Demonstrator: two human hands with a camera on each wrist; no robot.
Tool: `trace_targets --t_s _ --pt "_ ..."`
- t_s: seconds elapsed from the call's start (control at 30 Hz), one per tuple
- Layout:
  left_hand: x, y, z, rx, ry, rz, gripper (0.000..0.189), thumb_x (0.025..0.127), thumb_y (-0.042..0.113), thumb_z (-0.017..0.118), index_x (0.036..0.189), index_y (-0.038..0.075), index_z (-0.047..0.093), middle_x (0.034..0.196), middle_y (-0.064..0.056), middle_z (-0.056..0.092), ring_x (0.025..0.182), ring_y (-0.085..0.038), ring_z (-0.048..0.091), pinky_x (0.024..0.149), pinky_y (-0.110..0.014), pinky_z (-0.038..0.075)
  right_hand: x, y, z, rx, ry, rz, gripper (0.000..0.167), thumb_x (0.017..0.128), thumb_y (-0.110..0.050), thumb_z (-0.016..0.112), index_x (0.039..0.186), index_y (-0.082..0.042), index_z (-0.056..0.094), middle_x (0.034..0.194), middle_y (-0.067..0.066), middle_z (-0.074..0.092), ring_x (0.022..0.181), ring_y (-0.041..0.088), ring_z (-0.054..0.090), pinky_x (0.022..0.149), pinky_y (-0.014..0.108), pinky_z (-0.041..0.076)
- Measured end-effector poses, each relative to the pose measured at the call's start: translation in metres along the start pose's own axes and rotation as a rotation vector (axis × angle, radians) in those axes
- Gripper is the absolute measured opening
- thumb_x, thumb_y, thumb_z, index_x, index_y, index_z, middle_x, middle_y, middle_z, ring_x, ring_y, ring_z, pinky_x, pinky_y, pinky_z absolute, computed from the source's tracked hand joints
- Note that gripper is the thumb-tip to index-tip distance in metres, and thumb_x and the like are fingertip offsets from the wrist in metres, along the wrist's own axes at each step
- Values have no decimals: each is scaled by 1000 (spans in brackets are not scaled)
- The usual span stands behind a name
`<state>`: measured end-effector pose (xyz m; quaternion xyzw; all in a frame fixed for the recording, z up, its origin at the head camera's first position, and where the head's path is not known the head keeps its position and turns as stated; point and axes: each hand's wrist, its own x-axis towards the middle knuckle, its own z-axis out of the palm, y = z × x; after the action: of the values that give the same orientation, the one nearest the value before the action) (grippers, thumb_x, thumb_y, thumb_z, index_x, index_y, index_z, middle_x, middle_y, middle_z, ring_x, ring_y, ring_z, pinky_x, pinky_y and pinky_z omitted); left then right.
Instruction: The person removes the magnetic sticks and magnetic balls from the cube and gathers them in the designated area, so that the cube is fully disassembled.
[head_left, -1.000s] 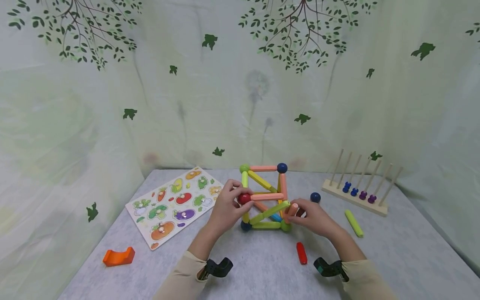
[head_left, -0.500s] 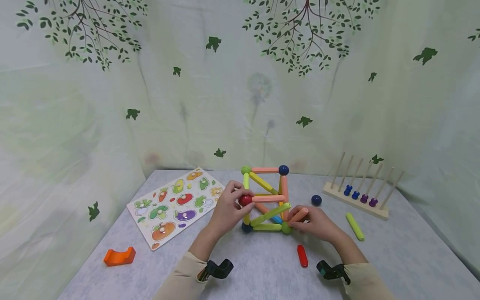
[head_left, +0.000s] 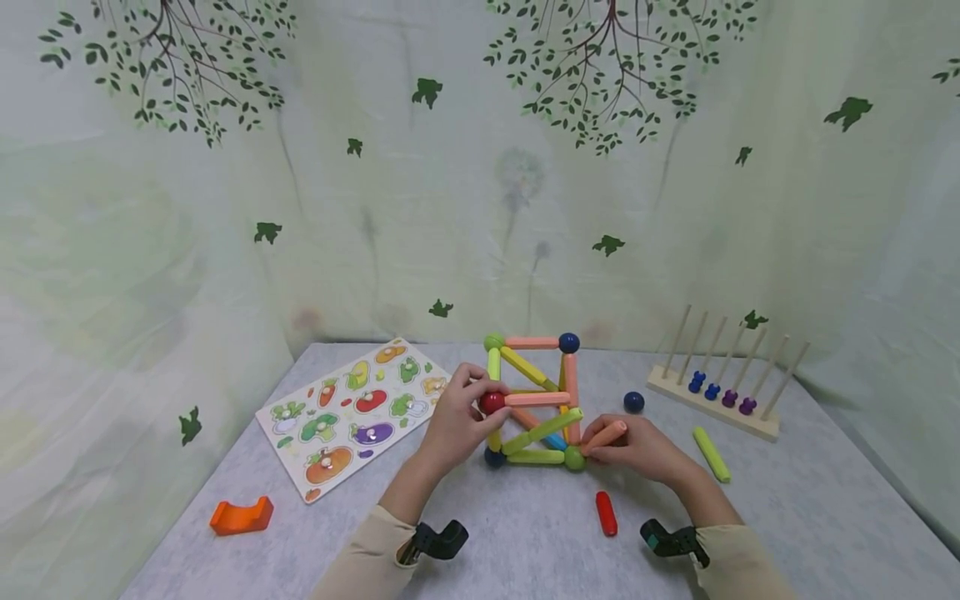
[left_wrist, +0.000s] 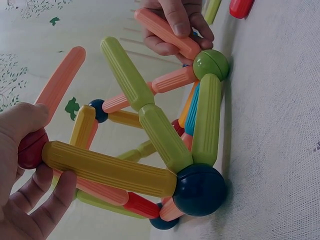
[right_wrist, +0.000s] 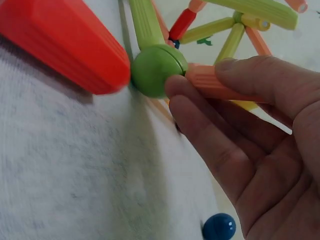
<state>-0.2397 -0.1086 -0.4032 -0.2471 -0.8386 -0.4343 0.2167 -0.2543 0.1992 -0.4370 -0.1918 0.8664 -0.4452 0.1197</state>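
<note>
A frame of coloured magnetic rods and balls stands mid-table, with a yellow-green rod [head_left: 543,427] slanting across its front. At its left side my left hand [head_left: 452,423] pinches a red ball [head_left: 492,403]. From that ball a salmon rod [head_left: 537,400] runs rightward, and a yellow rod [left_wrist: 110,167] leads down to a dark blue ball [left_wrist: 201,190]. My right hand [head_left: 639,452] grips another salmon rod [left_wrist: 167,32] between thumb and fingers, tilted up and outward. Its lower end meets the green ball [right_wrist: 156,71] at the frame's bottom right corner.
A red rod [head_left: 606,513], a yellow-green rod [head_left: 711,454] and a blue ball [head_left: 633,402] lie loose on the right. Behind them stands a wooden peg rack [head_left: 712,406] with beads. Leftward are a vegetable puzzle board [head_left: 341,421] and an orange curved block [head_left: 242,517].
My right hand has turned the salmon rod from nearly upright to leaning outward to the right, its end now at the green corner ball. My left hand stays on the red ball.
</note>
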Motion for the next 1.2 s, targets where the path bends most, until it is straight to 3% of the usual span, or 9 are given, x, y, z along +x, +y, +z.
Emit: trace_targets --t_s 0.17,0.27,0.4,0.5,0.6,0.73,0.87,0.97,1.2 --pt "-1 1 0 -10 4 2 19 85 13 79 103 15 73 106 -2 51 89 -13 55 63 -30 57 -3 2 -7 24 -29 17 23 92 -30 72 104 -10 69 105 5 71 89 17 68 78 27 59" --pt "-1 0 1 -9 5 4 18 85 13 79 102 15 73 106 -2 51 89 -13 56 63 -31 57 -9 2 -16 -15 -22 42 27 95 -32 68 105 -7 69 106 8 71 89 19 66 78 31 58" --pt "-1 0 1 -9 7 9 18 85 13 79 102 15 73 106 -1 51 89 -12 56 63 -29 57 -18 6 -33 -109 37 100 32 97 -35 64 107 -5 69 92 6 69 79 19 61 70 33 54" --pt "0 1 1 -10 6 13 19 85 13 80 102 15 73 106 -2 52 89 -13 56 63 -28 57 -25 12 -45 -133 73 142 34 97 -32 65 113 -3 66 88 7 65 76 19 58 65 33 54" --pt "0 1 1 -12 6 13 19 85 13 80 103 15 73 106 -1 51 90 -13 56 64 -28 57 -34 18 -57 -130 97 167 44 95 -26 68 130 -2 55 96 11 63 75 20 59 63 33 57" --pt "0 0 1 -13 6 8 19 85 13 80 103 15 73 106 -1 51 90 -13 56 64 -31 58 -42 29 -69 -229 145 213 60 92 -26 71 142 -7 45 99 13 61 74 21 58 61 33 54" --pt "-1 -1 1 -8 5 1 19 85 14 80 103 15 73 106 -1 51 90 -13 56 64 -30 58 -46 41 -76 -357 186 293 56 91 -31 72 136 -7 50 95 12 61 76 21 54 60 31 46" --pt "-2 -2 1 -5 5 2 19 85 14 80 103 15 73 106 -1 52 90 -13 56 64 -27 57 -46 47 -77 -376 209 346 54 89 -30 72 131 -4 52 95 13 60 77 22 54 60 30 45" --pt "-1 -2 1 -5 12 4 20 85 14 80 103 16 73 107 -1 52 90 -12 56 64 -27 57 -44 52 -80 -428 226 364 54 87 -27 74 129 2 55 102 19 64 82 24 57 66 34 51"
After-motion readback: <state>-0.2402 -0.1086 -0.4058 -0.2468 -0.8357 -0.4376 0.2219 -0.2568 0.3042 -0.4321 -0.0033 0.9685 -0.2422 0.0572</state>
